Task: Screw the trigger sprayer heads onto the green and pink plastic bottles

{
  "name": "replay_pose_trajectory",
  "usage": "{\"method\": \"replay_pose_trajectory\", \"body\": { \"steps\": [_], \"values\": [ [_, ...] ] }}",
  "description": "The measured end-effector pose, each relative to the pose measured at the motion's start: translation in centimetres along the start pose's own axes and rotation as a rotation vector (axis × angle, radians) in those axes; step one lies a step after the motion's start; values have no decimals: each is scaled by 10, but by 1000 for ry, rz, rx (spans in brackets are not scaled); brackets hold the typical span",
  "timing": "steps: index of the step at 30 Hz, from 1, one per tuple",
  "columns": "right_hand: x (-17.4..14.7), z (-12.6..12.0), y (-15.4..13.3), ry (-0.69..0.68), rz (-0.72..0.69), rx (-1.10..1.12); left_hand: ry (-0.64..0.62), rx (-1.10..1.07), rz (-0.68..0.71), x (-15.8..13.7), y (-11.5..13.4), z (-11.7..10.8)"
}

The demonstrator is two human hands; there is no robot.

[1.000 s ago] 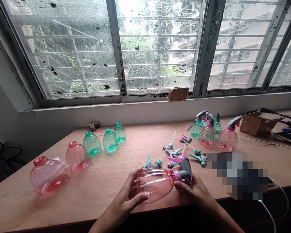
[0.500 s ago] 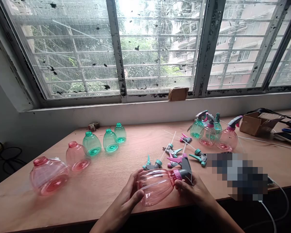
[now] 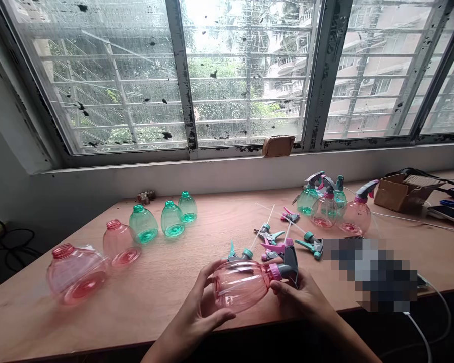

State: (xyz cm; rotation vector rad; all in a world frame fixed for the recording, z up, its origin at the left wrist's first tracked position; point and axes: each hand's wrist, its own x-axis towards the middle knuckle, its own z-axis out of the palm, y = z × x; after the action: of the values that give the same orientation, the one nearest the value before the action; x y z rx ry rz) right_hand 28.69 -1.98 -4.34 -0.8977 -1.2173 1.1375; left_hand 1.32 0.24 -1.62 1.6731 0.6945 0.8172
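A clear pink spray bottle (image 3: 242, 290) lies tilted on its side in the air above the table's front edge, its base to the left. My left hand (image 3: 202, 302) is cupped around the base, fingers at the far side and thumb low in front. At the other end, my right hand (image 3: 300, 295) grips the neck by the pink collar (image 3: 275, 272), with the grey spray head (image 3: 292, 264) above it. Its other fingers are hidden behind. Just beyond lie loose trigger sprayers, among them a teal one (image 3: 245, 254) and a pink one (image 3: 278, 248).
Open pink bottles (image 3: 79, 275) and green bottles (image 3: 143, 224) stand to the left. Bottles with sprayers fitted (image 3: 353, 217) are grouped at the back right, beside a cardboard box (image 3: 404, 191). A blurred-out object (image 3: 374, 275) with a white cable lies at the right.
The pink bottle has risen slightly and turned a little about its length. My left thumb has slid right and down off the bottle's near side.
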Motion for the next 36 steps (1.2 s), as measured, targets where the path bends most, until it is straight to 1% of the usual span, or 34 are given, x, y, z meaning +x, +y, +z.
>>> {"method": "replay_pose_trajectory", "body": {
  "steps": [3,8,11,16,19,22,24,27,30,32,36],
  "values": [
    [-1,1,-2,15,13,-15,10,3,-18,0,0,-1],
    [-1,3,-6,15,0,-34,-18,-34,-4,2,0,-2],
    [-1,2,-9,4,30,-54,25,48,7,4,-2,-1],
    [-2,1,-14,52,36,-152,72,201,65,5,-1,2],
    [-1,2,-14,56,46,-156,110,310,127,5,0,4],
    [3,1,-9,52,65,-137,107,358,147,5,1,5],
    [5,-1,-5,50,84,-134,75,324,135,5,0,5],
    [6,-2,0,58,99,-93,45,233,75,5,-1,5],
    [4,-2,-1,60,88,12,52,231,-1,2,1,3],
    [3,0,-4,51,82,52,32,223,-34,0,3,1],
    [2,2,-9,-8,85,10,33,155,-71,-1,5,-1]
  ]
}}
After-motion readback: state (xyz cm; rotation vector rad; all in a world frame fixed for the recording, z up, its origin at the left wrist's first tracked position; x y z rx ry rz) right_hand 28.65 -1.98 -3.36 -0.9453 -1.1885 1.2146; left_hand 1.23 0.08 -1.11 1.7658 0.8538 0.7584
